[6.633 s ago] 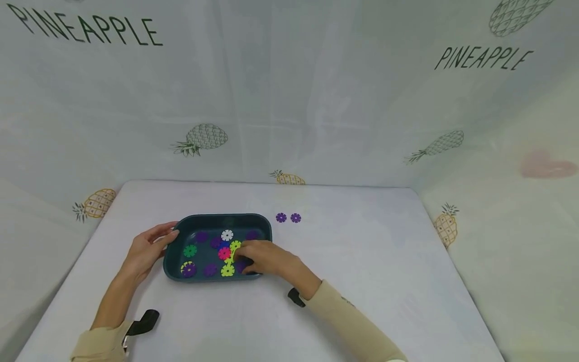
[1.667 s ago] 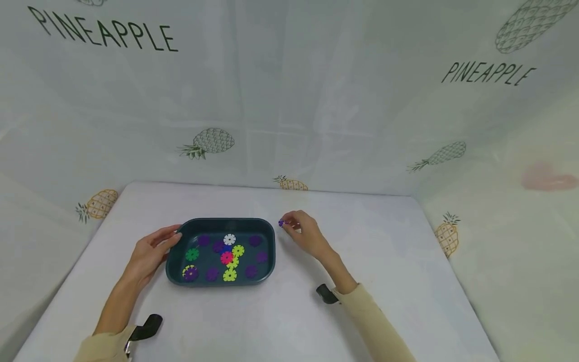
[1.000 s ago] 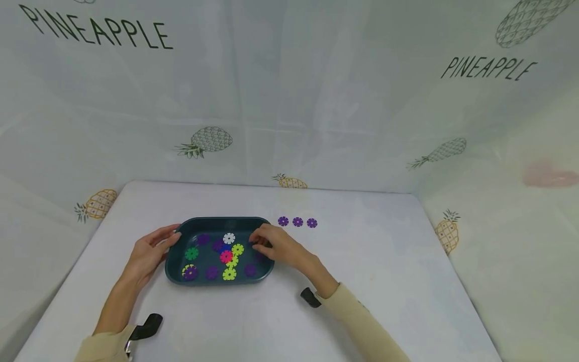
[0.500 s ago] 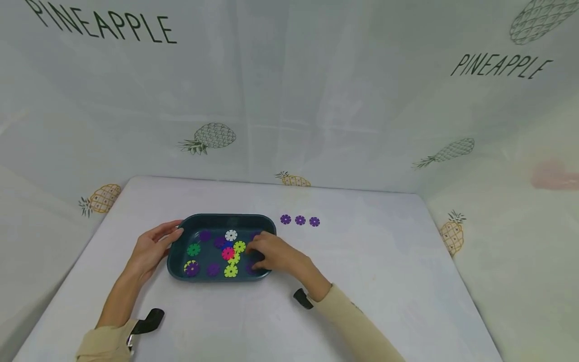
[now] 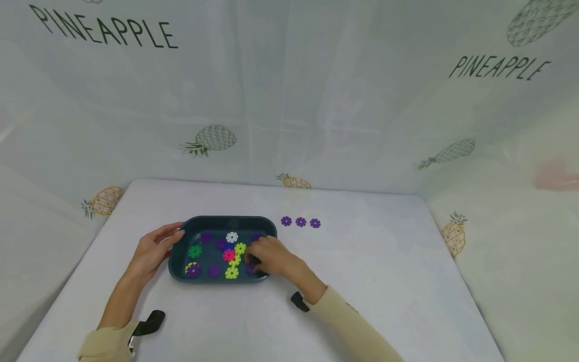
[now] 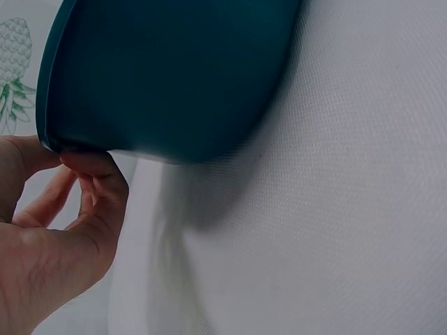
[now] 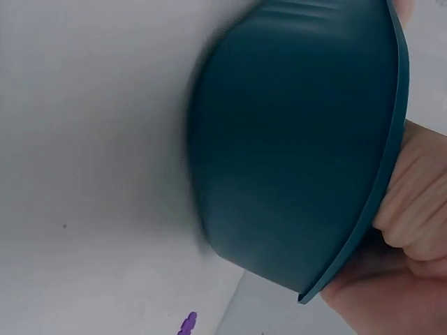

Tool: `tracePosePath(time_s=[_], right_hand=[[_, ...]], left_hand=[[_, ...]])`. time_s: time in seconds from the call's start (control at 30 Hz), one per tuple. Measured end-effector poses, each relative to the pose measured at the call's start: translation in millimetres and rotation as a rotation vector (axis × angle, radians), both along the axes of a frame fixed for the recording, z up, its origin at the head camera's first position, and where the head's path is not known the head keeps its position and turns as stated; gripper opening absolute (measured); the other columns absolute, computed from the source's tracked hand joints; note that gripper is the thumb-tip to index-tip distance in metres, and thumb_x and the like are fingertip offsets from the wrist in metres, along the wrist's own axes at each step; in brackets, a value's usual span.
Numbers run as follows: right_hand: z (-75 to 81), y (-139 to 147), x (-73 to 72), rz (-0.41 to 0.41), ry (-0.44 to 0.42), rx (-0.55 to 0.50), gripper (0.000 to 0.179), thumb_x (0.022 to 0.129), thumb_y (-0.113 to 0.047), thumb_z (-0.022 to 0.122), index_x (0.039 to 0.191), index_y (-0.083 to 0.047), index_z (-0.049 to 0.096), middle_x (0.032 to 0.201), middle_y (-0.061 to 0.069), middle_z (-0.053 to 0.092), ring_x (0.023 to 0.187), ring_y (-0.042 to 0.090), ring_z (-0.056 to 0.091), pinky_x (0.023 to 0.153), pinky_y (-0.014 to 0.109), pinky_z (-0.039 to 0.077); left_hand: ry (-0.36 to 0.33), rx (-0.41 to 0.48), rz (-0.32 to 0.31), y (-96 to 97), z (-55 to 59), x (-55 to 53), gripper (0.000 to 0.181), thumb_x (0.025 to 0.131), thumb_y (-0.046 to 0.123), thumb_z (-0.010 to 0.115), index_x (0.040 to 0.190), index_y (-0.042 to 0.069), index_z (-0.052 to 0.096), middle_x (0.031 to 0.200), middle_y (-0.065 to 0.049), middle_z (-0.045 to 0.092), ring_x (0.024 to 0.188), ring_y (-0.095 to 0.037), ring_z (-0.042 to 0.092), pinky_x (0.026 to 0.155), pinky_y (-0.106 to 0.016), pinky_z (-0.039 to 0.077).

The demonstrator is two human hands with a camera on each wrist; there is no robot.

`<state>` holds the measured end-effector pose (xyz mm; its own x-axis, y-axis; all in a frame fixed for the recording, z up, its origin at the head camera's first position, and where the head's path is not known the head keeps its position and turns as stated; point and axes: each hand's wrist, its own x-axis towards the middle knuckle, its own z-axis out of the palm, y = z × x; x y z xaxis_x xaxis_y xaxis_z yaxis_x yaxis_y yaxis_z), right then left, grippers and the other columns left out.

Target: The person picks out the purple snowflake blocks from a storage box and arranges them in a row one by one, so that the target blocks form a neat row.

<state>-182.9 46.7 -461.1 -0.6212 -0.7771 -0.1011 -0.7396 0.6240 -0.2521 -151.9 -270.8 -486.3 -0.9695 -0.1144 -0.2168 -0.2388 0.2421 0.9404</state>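
A dark teal tray (image 5: pixel 244 222) stands on the table, holding several flower-shaped plastic discs in purple, green, white, blue, pink and yellow. My left hand (image 5: pixel 151 251) grips its left rim; the left wrist view has the thumb and fingers (image 6: pixel 94 164) pinching that edge. Over the right end, my right hand (image 5: pixel 273 257) reaches inside with bent fingers, beside a purple disc (image 5: pixel 251 270) and a yellow disc (image 5: pixel 240 248). The tray wall (image 7: pixel 293 139) hides the fingertips in the right wrist view, so whether they pinch a disc cannot be told.
Three purple discs, the left one (image 5: pixel 286 221), the middle one (image 5: pixel 300 221) and the right one (image 5: pixel 315 222), lie in a row beyond the tray's right corner. A pineapple-print cloth (image 5: pixel 316 100) hangs behind the white table (image 5: pixel 362 261).
The row of purple discs grew from two to three. My right hand went out to the row with a purple disc, then came back into the tray. My left hand stayed on the rim.
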Motion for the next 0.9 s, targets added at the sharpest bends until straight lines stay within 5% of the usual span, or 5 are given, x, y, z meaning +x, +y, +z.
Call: tracePosePath(time_s=[0.33, 0.6, 0.9], right_hand=[[-14.5, 14, -2.2, 0.047, -0.042, -0.296, 0.007, 0.094, -0.016, 0.078, 0.099, -0.017, 0.073, 0.096, -0.008, 0.069, 0.09, 0.006, 0.06, 0.088, 0.015, 0.046], [-15.8, 27, -3.0, 0.067, -0.133, -0.564, 0.015, 0.099, -0.01, 0.069, 0.113, -0.006, 0.071, 0.105, 0.003, 0.065, 0.097, 0.01, 0.061, 0.09, 0.018, 0.05], [-8.5, 48, -16.5, -0.09, -0.189, -0.8, 0.019, 0.097, -0.006, 0.07, 0.117, -0.005, 0.073, 0.104, 0.003, 0.066, 0.096, 0.014, 0.063, 0.086, 0.025, 0.057]], left_hand=[[-0.005, -0.016, 0.001, 1.5, -0.4, 1.5, 0.066, 0.101, 0.047, 0.064, 0.15, 0.006, 0.05, 0.134, -0.008, 0.051, 0.102, -0.004, 0.056, 0.08, -0.018, 0.053], [0.004, 0.003, -0.004, 2.0, -2.5, 3.2, 0.065, 0.101, 0.045, 0.065, 0.149, 0.004, 0.051, 0.12, 0.003, 0.054, 0.1, -0.004, 0.056, 0.08, -0.019, 0.053], [0.015, -0.006, -0.001, 0.4, -2.3, 2.8, 0.065, 0.1, 0.047, 0.064, 0.149, 0.005, 0.051, 0.125, -0.002, 0.053, 0.101, -0.005, 0.056, 0.08, -0.019, 0.053]])
